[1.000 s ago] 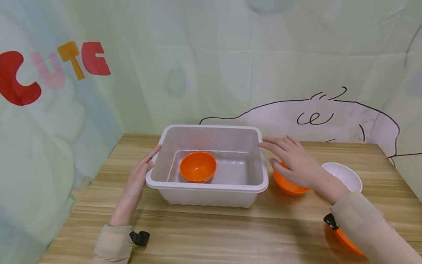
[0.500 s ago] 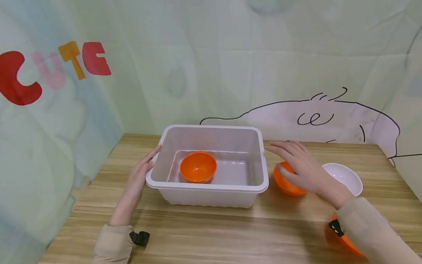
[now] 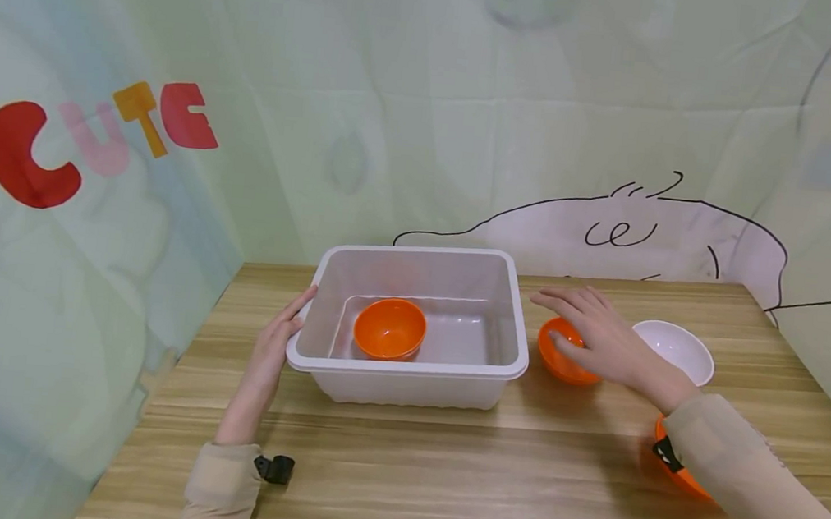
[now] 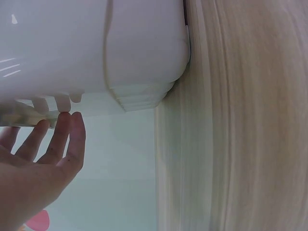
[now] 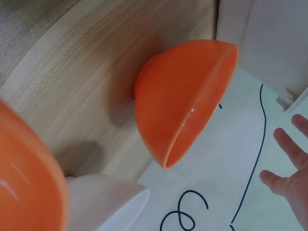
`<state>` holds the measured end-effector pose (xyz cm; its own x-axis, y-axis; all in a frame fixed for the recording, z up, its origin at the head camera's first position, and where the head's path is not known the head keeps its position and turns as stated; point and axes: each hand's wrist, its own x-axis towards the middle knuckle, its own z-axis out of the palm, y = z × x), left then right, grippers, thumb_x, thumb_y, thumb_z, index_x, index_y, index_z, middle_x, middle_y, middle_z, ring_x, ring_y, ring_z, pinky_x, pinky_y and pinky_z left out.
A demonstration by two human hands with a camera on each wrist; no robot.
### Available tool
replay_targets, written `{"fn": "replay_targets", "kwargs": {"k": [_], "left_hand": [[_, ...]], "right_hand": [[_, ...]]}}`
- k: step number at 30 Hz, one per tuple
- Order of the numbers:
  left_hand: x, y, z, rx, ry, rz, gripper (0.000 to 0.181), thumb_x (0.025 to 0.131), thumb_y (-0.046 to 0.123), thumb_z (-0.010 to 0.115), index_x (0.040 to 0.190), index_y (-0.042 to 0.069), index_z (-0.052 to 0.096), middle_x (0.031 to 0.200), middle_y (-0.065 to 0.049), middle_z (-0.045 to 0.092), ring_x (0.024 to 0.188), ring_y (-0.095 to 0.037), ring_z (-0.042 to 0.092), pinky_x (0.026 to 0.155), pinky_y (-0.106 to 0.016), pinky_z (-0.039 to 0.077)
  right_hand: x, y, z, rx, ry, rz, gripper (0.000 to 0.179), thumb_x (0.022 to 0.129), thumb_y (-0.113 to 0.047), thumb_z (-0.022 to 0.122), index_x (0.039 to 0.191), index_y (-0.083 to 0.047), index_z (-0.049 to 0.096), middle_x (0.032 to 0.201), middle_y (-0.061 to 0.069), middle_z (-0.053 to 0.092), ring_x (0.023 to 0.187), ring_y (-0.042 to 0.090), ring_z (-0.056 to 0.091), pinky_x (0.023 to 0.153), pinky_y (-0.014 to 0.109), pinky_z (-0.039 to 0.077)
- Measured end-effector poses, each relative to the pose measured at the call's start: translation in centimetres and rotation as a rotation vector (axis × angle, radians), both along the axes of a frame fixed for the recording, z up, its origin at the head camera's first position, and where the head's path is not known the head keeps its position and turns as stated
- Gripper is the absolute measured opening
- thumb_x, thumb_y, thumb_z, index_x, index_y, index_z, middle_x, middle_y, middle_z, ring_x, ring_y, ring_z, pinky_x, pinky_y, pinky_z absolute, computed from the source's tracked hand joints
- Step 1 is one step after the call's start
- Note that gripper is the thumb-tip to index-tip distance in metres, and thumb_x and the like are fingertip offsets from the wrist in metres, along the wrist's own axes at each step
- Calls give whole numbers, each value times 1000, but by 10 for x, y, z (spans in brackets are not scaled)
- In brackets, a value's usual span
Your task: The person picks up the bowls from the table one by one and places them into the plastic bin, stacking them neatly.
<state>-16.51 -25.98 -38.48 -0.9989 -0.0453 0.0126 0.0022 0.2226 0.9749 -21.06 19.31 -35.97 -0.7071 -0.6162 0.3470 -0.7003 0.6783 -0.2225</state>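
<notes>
My left hand (image 3: pixel 276 342) holds the left rim of a white plastic tub (image 3: pixel 404 386). In the left wrist view the fingers (image 4: pixel 60 139) meet the tub just under its lip. An orange bowl (image 3: pixel 389 329) sits inside the tub, left of its middle. My right hand (image 3: pixel 602 333) hovers over a second orange bowl (image 3: pixel 562 367) right of the tub, fingers spread and holding nothing. That orange bowl (image 5: pixel 180 91) stands upright on the table in the right wrist view, apart from the fingers.
A white bowl (image 3: pixel 682 349) stands behind my right wrist. Another orange bowl (image 3: pixel 693 482) is partly hidden under the right sleeve. The wooden table (image 3: pixel 397 472) ends against a printed cloth backdrop (image 3: pixel 414 111).
My right hand has drawn back from the tub's right rim, rightward and slightly toward me, uncovering more of the orange bowl beneath it. My left hand and the tub stay put.
</notes>
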Motion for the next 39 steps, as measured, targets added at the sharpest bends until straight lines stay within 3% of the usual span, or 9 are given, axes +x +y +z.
{"fn": "replay_targets", "kwargs": {"k": [6,26,34,39], "left_hand": [[0,0,0,-1,-1,2,49,99,24,35,147,32,38,158,9,28,147,-16,22,112,-46,24],[0,0,-2,-3,-11,1,49,100,24,33,147,34,37,159,11,26,148,-16,19,117,-51,19],[0,-1,0,-7,-30,13,49,99,23,34,147,34,38,157,13,29,142,-12,28,102,-34,32],[0,-1,0,-6,-44,18,49,99,24,34,146,36,38,157,14,29,141,-12,30,98,-30,33]], "right_hand": [[-2,1,-4,28,4,-6,54,89,-24,59,141,-14,48,142,10,49,129,33,43,110,56,25],[-4,0,-14,68,-51,-47,55,89,-32,61,140,-16,49,143,11,47,130,35,42,108,60,25],[-5,0,-18,97,-61,-55,56,89,-37,62,140,-16,49,144,10,47,131,34,42,109,59,26],[-5,0,-19,99,-62,-61,57,88,-37,62,139,-16,50,143,11,48,131,34,43,108,59,26]]}}
